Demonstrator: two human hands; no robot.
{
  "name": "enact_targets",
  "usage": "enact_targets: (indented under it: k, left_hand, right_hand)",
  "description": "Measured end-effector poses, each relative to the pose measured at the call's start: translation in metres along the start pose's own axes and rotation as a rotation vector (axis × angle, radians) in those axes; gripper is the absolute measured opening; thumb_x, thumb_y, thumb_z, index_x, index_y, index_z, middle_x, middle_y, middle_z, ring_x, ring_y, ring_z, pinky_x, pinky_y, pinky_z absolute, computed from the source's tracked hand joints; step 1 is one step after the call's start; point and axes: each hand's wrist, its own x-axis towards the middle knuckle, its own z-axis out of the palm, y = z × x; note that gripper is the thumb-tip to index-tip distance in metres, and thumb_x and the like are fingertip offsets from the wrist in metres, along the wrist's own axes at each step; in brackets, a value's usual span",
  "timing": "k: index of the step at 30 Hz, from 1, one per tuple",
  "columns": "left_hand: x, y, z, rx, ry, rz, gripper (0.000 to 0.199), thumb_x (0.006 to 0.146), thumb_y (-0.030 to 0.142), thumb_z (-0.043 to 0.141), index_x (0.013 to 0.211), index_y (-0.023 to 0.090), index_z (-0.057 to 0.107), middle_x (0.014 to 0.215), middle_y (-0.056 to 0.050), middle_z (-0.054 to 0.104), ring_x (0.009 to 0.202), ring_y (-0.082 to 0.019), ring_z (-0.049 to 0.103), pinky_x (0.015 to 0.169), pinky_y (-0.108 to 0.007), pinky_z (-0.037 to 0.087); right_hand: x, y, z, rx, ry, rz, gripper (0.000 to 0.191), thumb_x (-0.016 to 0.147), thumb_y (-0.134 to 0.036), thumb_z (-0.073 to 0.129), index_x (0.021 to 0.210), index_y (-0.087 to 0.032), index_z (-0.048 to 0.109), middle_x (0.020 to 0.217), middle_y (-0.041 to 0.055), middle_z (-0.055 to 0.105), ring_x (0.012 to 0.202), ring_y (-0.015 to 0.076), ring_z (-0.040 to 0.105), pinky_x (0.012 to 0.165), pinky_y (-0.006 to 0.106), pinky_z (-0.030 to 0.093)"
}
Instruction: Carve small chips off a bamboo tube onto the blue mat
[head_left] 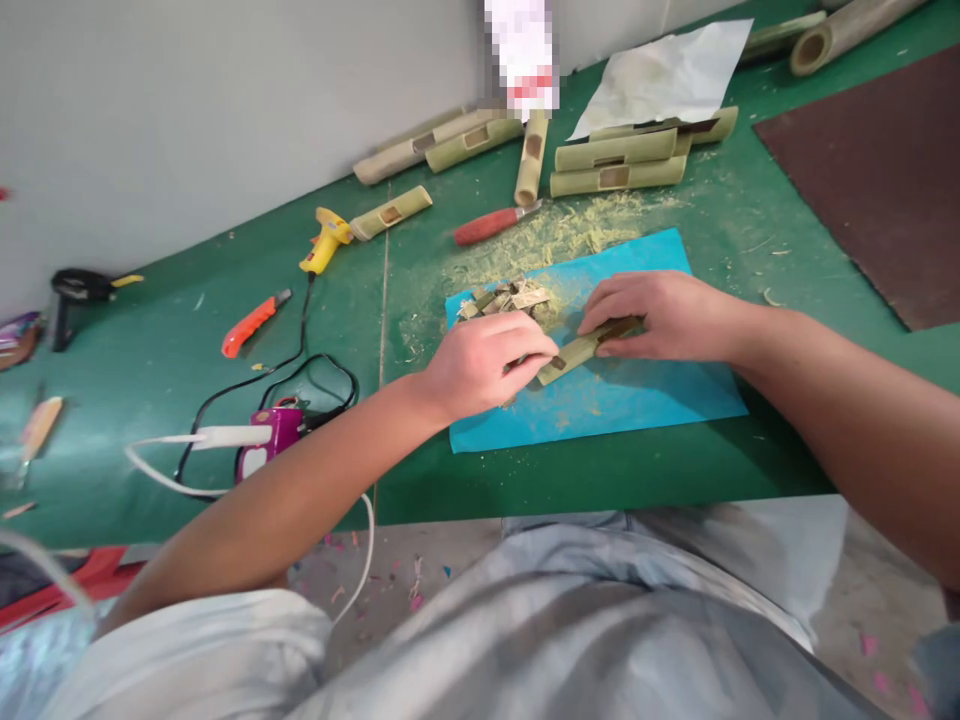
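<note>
My right hand (660,312) wraps round a short green bamboo tube (568,360), which lies slanted over a blue sheet (600,412). A small dark opening shows in the tube near its left end. My left hand (491,362) is closed in a pinch, its fingertips right at that opening. Whatever those fingers pinch is hidden or too small to make out. Just beyond my left hand, a heap of bamboo chips (499,298) lies on the sheet's far left corner, with pale shavings (592,228) spread behind it.
A red-handled knife (487,227) lies behind the sheet. Notched bamboo tubes (619,177) are stacked by the wall. To the left are a yellow glue gun (328,242), an orange cutter (251,325) and a purple power strip (283,428) with cords. A brown board (877,180) lies right.
</note>
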Motion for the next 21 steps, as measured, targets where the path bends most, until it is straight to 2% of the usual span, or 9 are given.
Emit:
enact_targets:
  k: [2,5,10,15,21]
  left_hand:
    - [0.014,0.000,0.009,-0.022,0.027,0.001,0.010,0.092,0.015,0.057,0.092,0.016,0.067,0.088,-0.005,0.070,0.081,-0.013,0.066,0.074,-0.023,0.051]
    - [0.031,-0.003,0.022,-0.013,0.006,-0.019,0.012,0.093,0.017,0.056,0.093,0.017,0.068,0.090,-0.005,0.071,0.082,-0.014,0.066,0.074,-0.024,0.051]
    - [0.038,-0.010,0.028,-0.008,-0.073,-0.013,0.015,0.095,0.020,0.054,0.094,0.016,0.068,0.091,-0.005,0.070,0.082,-0.014,0.066,0.073,-0.025,0.050]
    - [0.020,-0.010,0.013,0.097,-0.147,0.037,0.017,0.096,0.019,0.052,0.092,0.018,0.069,0.089,-0.004,0.069,0.080,-0.014,0.065,0.069,-0.024,0.048]
    - [-0.020,-0.009,-0.012,0.200,-0.182,0.064,0.016,0.095,0.018,0.052,0.094,0.019,0.068,0.092,-0.003,0.071,0.081,-0.013,0.066,0.070,-0.022,0.050]
  right_hand:
    - [-0.001,0.001,0.000,-0.063,0.009,-0.050,0.026,0.089,-0.032,0.056,0.106,-0.019,0.071,0.108,0.0096,0.067,0.098,0.0228,0.060,0.085,0.037,0.042]
    - [-0.003,0.005,0.000,-0.104,0.030,-0.098,0.025,0.091,-0.032,0.053,0.105,-0.021,0.071,0.105,0.0093,0.067,0.097,0.0231,0.060,0.087,0.040,0.041]
    - [-0.006,0.011,-0.003,-0.081,0.050,-0.071,0.022,0.090,-0.030,0.055,0.105,-0.024,0.069,0.105,0.0087,0.068,0.097,0.0232,0.059,0.086,0.040,0.044]
    - [-0.006,0.012,-0.006,-0.081,0.037,-0.089,0.026,0.091,-0.031,0.054,0.106,-0.018,0.070,0.106,0.0113,0.067,0.097,0.0237,0.059,0.088,0.041,0.044]
    - [-0.009,0.015,-0.003,-0.161,0.073,-0.076,0.027,0.085,-0.033,0.058,0.106,-0.021,0.070,0.107,0.0093,0.067,0.097,0.0264,0.060,0.088,0.043,0.045]
